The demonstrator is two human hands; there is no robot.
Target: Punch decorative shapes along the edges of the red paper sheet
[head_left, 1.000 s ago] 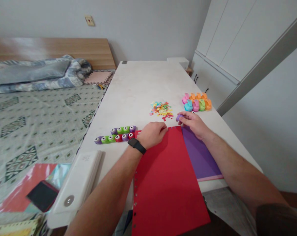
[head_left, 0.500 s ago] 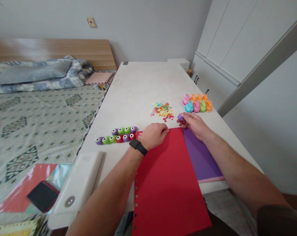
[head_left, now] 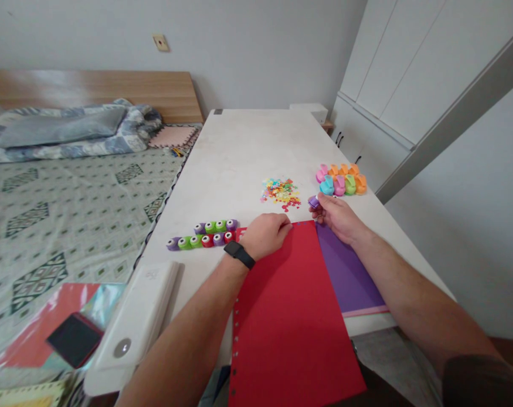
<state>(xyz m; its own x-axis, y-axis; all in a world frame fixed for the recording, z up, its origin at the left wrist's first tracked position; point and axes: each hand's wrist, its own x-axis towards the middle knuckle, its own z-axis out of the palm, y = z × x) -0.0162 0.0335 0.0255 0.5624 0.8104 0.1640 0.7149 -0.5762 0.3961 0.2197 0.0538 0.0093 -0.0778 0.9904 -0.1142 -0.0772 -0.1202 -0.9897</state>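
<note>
A red sheet of paper point(head_left: 294, 305) with holes along its left and far edges lies in front of me, its near end over the table edge. My left hand point(head_left: 267, 234), with a watch on the wrist, is closed on the far edge of that sheet. Beyond the sheet's far right corner, my right hand point(head_left: 336, 216) grips a small purple craft punch point(head_left: 314, 202) between thumb and fingers. A purple sheet point(head_left: 352, 277) lies under my right forearm, partly beneath the red one. Colourful paper cut-outs point(head_left: 280, 192) are heaped just beyond my hands.
Small punches point(head_left: 207, 240) stand in two rows left of the red sheet. Larger colourful punches point(head_left: 341, 180) are grouped at the right. A long white device point(head_left: 137, 316) lies at the table's left edge, with a phone point(head_left: 75, 339) beside it on the bed.
My right hand has turned, and the thumb now lies over the purple punch. The left hand stays on the red sheet. The view has shifted slightly.
</note>
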